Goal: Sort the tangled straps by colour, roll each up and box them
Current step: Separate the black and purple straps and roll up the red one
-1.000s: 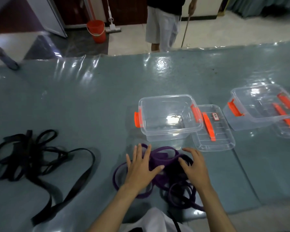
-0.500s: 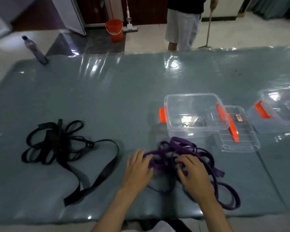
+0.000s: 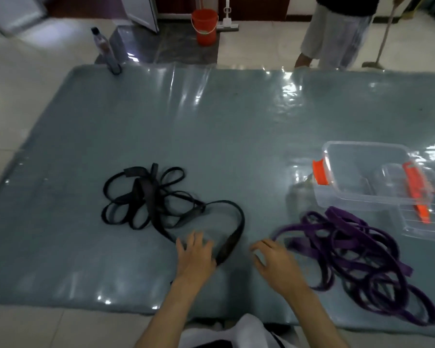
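Both hands are out flat over the grey-blue mat (image 3: 136, 126), palms down, and neither one is gripping anything. The left hand (image 3: 195, 257) has its fingers spread wide and sits right at the near end of the black strap (image 3: 146, 197); the fingertips look like they're touching or just over the long loop that trails toward the person, can't quite tell which because of blur. The rest of the black strap is a loose tangle further out on the mat, left of centre. The right hand (image 3: 276, 262) is open too, fingers a bit curled, just beside the left edge of the purple strap (image 3: 357, 249), not holding it. The purple strap lies in a messy pile on the right, running down to the near edge of the mat. Just behind it is a clear box (image 3: 362, 177) with orange clips, empty, with its lid (image 3: 427, 222) lying next to it. A bottle (image 3: 106, 50) stands at the far left corner, and on the floor beyond there's an orange bucket (image 3: 204, 26) and someone standing holding a broom (image 3: 379, 36).
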